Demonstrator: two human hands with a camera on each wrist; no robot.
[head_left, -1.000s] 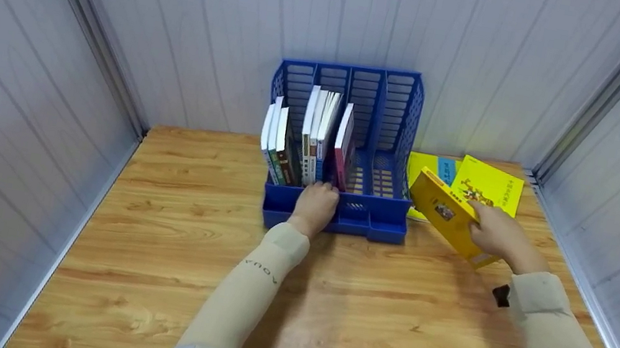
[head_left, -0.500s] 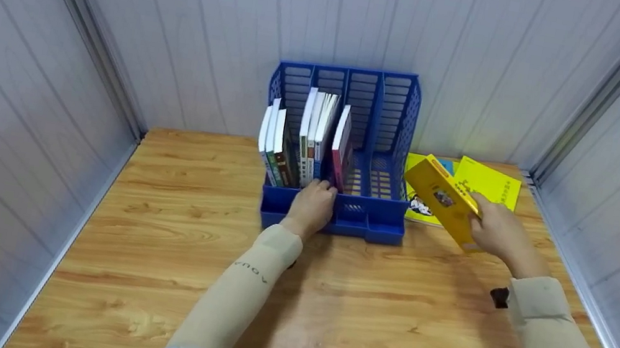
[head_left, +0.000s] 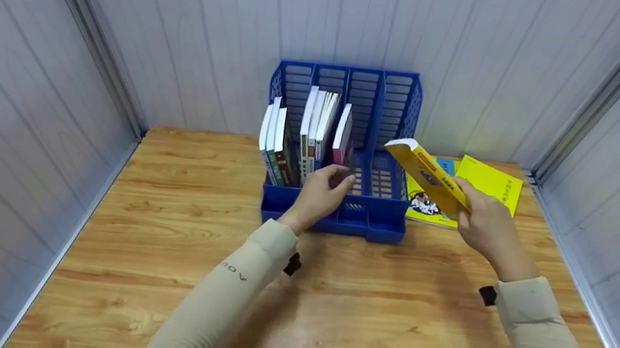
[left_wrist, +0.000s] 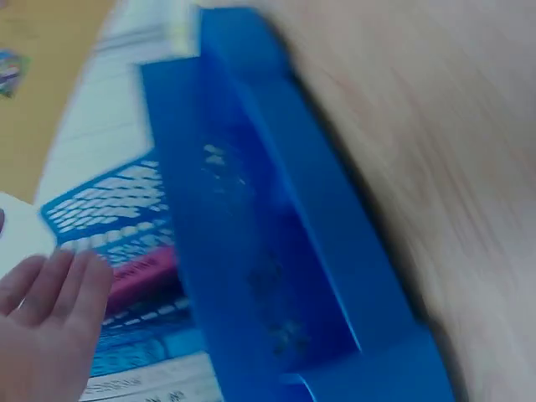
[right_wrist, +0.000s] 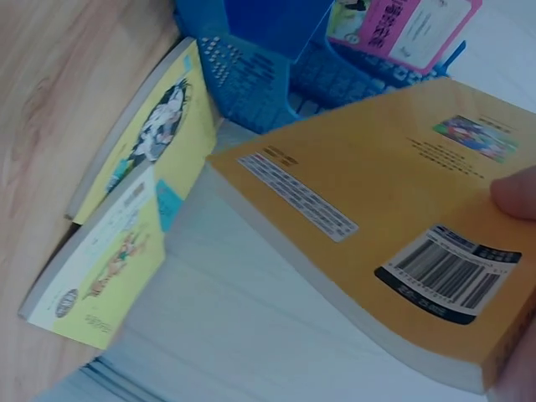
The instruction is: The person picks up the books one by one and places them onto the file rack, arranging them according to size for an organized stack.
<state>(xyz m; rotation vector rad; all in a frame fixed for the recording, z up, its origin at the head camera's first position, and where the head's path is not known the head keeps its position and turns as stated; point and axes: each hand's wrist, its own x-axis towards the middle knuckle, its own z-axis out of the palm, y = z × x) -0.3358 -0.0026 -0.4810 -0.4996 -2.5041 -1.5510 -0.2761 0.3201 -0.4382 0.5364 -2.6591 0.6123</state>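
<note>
My right hand (head_left: pixel 488 229) grips a thick yellow book (head_left: pixel 429 175) by its spine side, holding it tilted above the table, right of the blue desk organizer (head_left: pixel 388 208). In the right wrist view the book's back cover (right_wrist: pixel 394 201) faces the camera, with a barcode. My left hand (head_left: pixel 320 196) hovers over the organizer's front edge, fingers loosely bent and nothing in them. Just beyond it stands a pink-spined book (head_left: pixel 342 138) in the third compartment. In the left wrist view the fingers (left_wrist: pixel 82 289) appear fairly straight beside that book.
Several books (head_left: pixel 278 147) lean in the leftmost compartment and several more (head_left: pixel 317 131) stand in the second. Two yellow books lie overlapping right of the organizer, the upper one (head_left: pixel 495 180) against the back wall (head_left: pixel 233 29). Side walls enclose the wooden table (head_left: pixel 179 202).
My left hand has lifted off the organizer's front edge and its fingers have loosened. The right hand has carried the yellow book left toward the organizer, tilting its top edge into view.
</note>
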